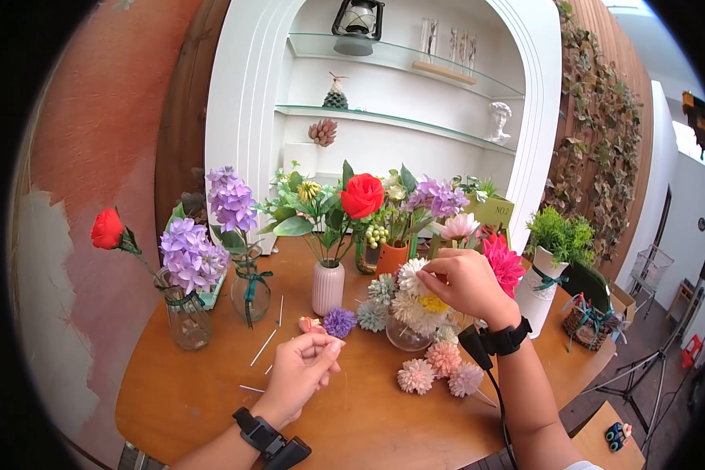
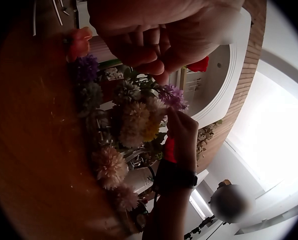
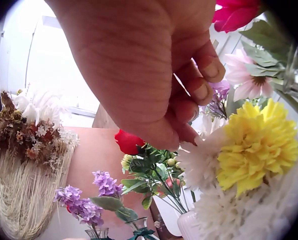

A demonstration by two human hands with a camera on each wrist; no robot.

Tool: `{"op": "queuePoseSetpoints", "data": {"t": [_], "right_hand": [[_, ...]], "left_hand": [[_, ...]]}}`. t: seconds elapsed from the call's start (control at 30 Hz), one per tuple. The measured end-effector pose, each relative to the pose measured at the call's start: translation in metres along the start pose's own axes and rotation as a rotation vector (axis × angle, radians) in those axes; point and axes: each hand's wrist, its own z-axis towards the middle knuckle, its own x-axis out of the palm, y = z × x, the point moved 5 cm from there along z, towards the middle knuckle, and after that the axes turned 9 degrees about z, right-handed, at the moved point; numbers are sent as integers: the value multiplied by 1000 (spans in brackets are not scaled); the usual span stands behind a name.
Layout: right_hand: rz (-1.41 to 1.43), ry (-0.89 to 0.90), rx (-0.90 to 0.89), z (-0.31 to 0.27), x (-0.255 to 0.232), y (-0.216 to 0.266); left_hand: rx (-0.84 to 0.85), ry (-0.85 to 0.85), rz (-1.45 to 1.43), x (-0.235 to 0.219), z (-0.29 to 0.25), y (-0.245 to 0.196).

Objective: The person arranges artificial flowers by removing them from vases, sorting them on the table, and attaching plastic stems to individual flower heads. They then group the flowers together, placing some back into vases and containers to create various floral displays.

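My right hand (image 1: 470,286) reaches over a round glass vase (image 1: 409,338) packed with pompon flowers. Its thumb and fingertips come together at the petals of a white flower (image 1: 411,274); the stem is hidden. Next to that bloom is a yellow flower (image 3: 259,145), with cream flowers (image 1: 419,312) around it. My left hand (image 1: 299,374) hovers above the front of the table, fingers loosely curled and nothing visible between them. Just beyond it lie a purple pompon flower (image 1: 339,323) and a small peach flower (image 1: 311,325).
Pink pompon flowers (image 1: 444,359) lie before the vase, grey-blue ones (image 1: 370,316) at its left. Glass vases with lilac flowers (image 1: 194,254) stand left on the wooden table (image 1: 211,392). A ribbed pink vase (image 1: 328,288) and a tall white vase (image 1: 537,291) stand behind. Thin white sticks (image 1: 263,348) lie left.
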Motion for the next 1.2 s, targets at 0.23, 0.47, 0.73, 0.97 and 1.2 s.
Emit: {"op": "queuePoseSetpoints", "data": {"t": [0.23,0.47,0.73,0.97,1.2], "right_hand": [[34,-35,-6,0,-3,4],[140,-16,-57,3,-10,32],[171,263,-187,-5,25,72],[60,418,-161,-19,31,67],[-62,657,31,-59,13,53]], "left_hand": [[6,1,-5,1,-1,-2],[21,2,-12,-2,1,1],[124,-157,-153,-22,9,1],[143,-189,-275,-28,11,-4],[113,-152,-232,-28,14,1]]}}
